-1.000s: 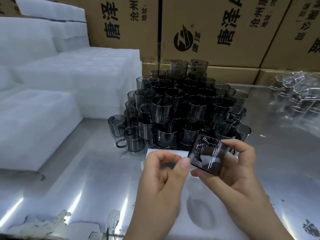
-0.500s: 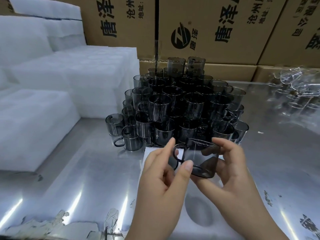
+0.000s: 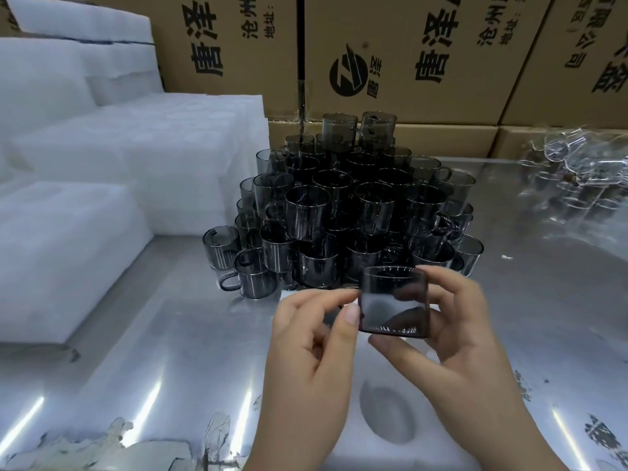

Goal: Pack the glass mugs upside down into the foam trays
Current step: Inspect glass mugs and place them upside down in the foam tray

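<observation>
I'm at the turning step: one smoked-glass mug (image 3: 394,300) is off the pile and held in the air, low over the foam tray (image 3: 350,450), not yet in a pocket. My right hand (image 3: 455,334) wraps the mug, thumb under the near wall and fingers behind it. My left hand (image 3: 306,341) pinches at the mug's left edge with thumb and forefinger; I can't make out the handle there.

The mug's axis stands close to vertical, leaning slightly. The thicker, glinting edge sits at the bottom, so I judge the base is down and the mouth up, though the dark glass leaves that uncertain.

Next I'd roll it over until the mouth faces down, then lower it straight into the round pocket (image 3: 387,416) showing just below my hands. The pile of mugs (image 3: 356,205) waits behind on the bench (image 3: 153,351).
</observation>
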